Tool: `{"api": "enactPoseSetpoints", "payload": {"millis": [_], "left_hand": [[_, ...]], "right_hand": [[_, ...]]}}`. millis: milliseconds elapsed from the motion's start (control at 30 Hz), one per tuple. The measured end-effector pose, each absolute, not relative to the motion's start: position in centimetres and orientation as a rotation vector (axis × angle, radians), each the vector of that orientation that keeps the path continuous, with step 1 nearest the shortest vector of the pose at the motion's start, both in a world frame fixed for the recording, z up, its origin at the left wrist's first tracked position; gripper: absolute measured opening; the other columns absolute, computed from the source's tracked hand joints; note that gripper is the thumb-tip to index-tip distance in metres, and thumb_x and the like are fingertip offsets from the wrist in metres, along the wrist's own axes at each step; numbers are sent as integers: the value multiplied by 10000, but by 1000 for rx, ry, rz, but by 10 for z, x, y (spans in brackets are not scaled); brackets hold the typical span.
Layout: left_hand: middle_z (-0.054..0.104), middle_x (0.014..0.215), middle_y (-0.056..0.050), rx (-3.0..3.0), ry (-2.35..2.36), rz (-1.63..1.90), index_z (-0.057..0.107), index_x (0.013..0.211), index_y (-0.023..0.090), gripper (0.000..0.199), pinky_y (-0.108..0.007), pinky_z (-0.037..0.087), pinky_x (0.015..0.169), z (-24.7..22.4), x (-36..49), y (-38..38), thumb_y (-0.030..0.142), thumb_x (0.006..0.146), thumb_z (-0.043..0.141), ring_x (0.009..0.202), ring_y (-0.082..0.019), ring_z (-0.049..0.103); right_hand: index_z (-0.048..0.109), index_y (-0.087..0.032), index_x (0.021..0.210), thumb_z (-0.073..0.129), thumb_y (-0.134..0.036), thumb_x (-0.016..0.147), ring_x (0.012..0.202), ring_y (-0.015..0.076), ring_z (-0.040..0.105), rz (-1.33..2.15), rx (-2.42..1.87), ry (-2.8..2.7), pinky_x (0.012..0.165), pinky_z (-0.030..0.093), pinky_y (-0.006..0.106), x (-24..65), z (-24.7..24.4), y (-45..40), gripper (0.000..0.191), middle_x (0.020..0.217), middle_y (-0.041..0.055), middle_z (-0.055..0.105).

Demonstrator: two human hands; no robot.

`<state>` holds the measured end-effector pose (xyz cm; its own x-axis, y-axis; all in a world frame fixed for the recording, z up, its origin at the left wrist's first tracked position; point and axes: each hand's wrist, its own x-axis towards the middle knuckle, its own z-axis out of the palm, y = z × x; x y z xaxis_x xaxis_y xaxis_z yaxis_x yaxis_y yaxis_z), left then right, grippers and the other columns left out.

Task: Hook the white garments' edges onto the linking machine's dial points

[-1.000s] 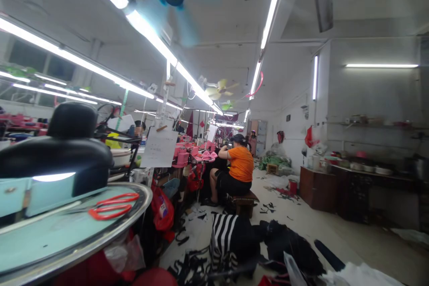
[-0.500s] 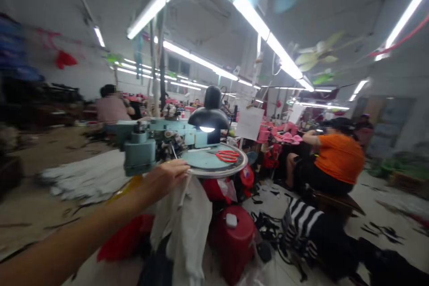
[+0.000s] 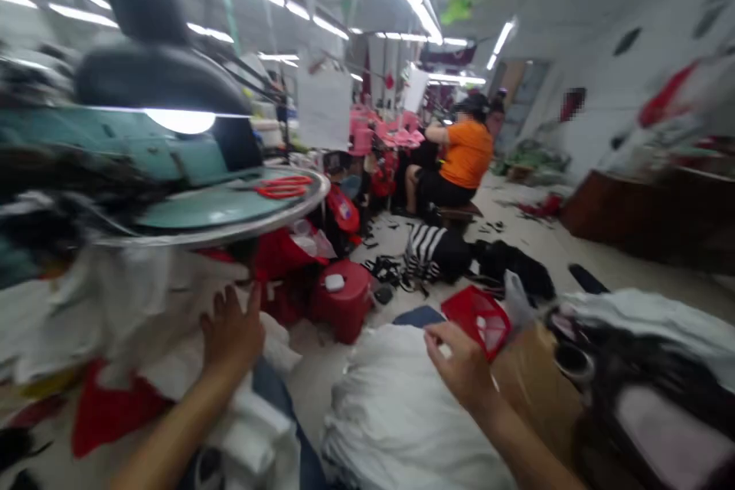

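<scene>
Left grip [image 3: 231, 333] on crumpled white cloth [image 3: 155, 298], right grip [image 3: 459, 362] above heaped white fabric [image 3: 402, 413]

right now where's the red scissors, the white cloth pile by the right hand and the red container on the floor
red scissors [image 3: 284, 187], head view, on the handle loops
white cloth pile [image 3: 396, 421], head view, on its top
red container [image 3: 340, 314], head view, on its side

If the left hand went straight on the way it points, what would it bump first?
Probably the metal rim of the round table, up ahead of the left hand. Depth is hard to judge here, so the hand might pass just under it.
</scene>
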<state>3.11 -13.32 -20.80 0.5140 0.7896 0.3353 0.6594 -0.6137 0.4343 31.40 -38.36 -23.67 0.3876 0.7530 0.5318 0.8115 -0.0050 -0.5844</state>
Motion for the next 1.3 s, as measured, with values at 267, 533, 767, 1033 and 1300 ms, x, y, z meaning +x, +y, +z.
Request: {"api": "enactPoseSetpoints", "payload": {"millis": [267,533,767,1033,1300], "left_hand": [[657,1278,-116,2336,622,518,661,1089,204,452,-373,511,1007,-305,158,-219,534,818,514,1177,-258,630],[663,888,-69,2245,976,591,536,1018,184,461,-304,544,691,-276,111,-175,540,933,255,806,-229,662],[652,1226,-144,2467,862,327,674,1063,204,378,-495,464,1017,-281,112,-175,356,747,533,1158,-349,609],[599,1372,-135,2437,148,235,678,1059,219,371,-460,448,1071,-240,176,-254,513,837,630,1289,-321,545],[761,931,-40,2474,691,382,704,987,233,347,-272,510,766,-206,159,-218,439,944,427,856,-229,715]], "right_hand": [[651,-151,1088,637,-292,933,976,205,660,109,-2154,-1045,867,556,414,410,-307,-450,210,1092,67,676],[640,-161,1122,622,-330,952,954,194,666,257,-2177,-1009,857,568,410,438,-326,-473,240,1103,66,674],[650,-160,1119,676,-324,907,1012,217,658,147,-2059,-1200,883,556,431,428,-303,-455,269,1158,78,667],[671,-192,992,507,-202,921,1057,263,621,-436,-1910,-1132,1012,429,450,421,-176,-405,178,1021,99,700],[670,-151,971,550,-200,885,909,230,656,-454,-1989,-1030,862,463,351,457,-100,-358,155,908,74,704]]}}
